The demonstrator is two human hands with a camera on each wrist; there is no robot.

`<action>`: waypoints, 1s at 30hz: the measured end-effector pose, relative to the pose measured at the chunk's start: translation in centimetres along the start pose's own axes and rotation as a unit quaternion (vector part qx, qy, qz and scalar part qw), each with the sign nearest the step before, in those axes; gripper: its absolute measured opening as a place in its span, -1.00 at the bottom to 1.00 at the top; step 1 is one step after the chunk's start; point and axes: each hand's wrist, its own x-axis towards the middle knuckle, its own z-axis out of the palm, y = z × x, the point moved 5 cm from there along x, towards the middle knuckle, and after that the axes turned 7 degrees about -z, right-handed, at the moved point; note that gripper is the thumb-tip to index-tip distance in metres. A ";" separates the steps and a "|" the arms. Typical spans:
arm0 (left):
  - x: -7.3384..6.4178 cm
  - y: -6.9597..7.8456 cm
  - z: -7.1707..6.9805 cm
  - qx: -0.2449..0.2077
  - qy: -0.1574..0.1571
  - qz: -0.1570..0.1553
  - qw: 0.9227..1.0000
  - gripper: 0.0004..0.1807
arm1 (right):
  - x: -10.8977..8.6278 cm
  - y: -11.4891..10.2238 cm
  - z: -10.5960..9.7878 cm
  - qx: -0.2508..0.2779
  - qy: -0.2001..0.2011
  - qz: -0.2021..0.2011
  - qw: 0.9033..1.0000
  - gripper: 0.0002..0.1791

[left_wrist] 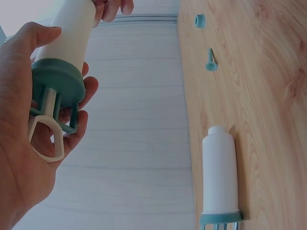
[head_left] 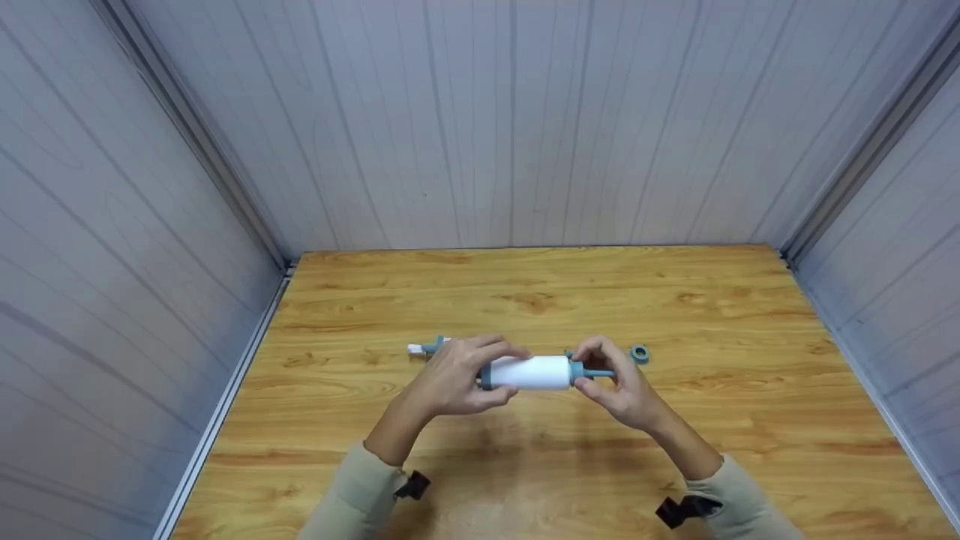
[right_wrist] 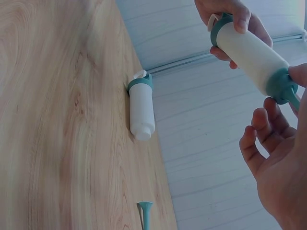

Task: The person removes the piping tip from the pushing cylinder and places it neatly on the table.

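Note:
A white piping syringe (head_left: 536,373) with teal ends is held level above the table between both hands. My left hand (head_left: 465,371) grips its barrel beside the teal collar (left_wrist: 58,79), and a white ring handle (left_wrist: 56,139) sticks out past the palm. At the opposite end, my right hand (head_left: 622,386) pinches the teal cap (right_wrist: 278,84) with its thin nozzle (head_left: 600,373) between thumb and fingertips. Behind the left hand, a second white syringe (left_wrist: 219,172) lies on the table, its narrow neck bare.
A loose teal nozzle (left_wrist: 211,62) and a teal ring (head_left: 639,354) lie on the wooden table (head_left: 525,300), to the right of the second syringe. Pale panel walls (head_left: 510,135) close in the back and both sides.

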 end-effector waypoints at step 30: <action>-0.1 -0.1 -0.3 0.006 0.011 0.004 1.000 -0.57 | 0.4 -0.2 0.1 -0.011 0.002 -0.004 1.000 -0.69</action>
